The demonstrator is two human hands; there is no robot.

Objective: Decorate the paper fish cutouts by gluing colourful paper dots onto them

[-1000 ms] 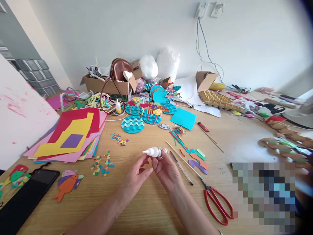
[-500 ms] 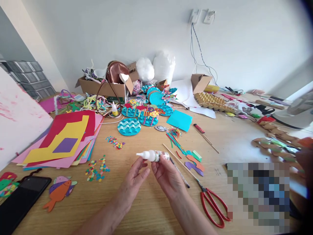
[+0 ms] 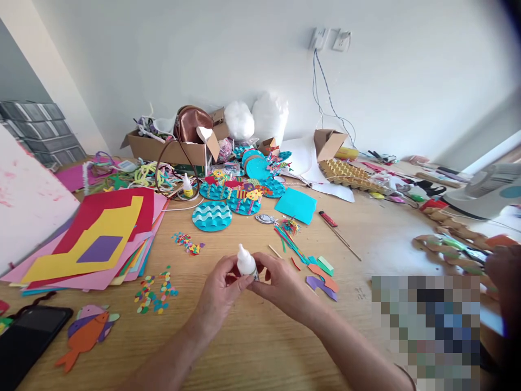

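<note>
A small white squeeze bottle (image 3: 246,263) with a pointed nozzle, like a glue bottle, stands nearly upright above the middle of the table. My left hand (image 3: 223,282) is closed around its lower left side, the thumb across the front. From the right, the fingers of my right hand (image 3: 279,277) press on the bottle's lower part. Most of its label is hidden by the fingers. Right of my hands lie purple and orange paper scraps (image 3: 323,279) and a light green piece (image 3: 325,265). Loose coloured paper dots (image 3: 157,293) are spread to the left.
Stacked coloured sheets (image 3: 97,233), a phone (image 3: 35,342) and fish cutouts (image 3: 87,331) lie at left. Blue wavy discs (image 3: 212,216), a second small bottle (image 3: 187,186) and a filled cardboard box (image 3: 171,149) are farther back. Another person's hand (image 3: 502,271) is at the right edge.
The bottle has turned from lying sideways, nozzle left, to nearly upright. My left hand has closed on it, and my right forearm has swung right, covering the red-handled scissors.
</note>
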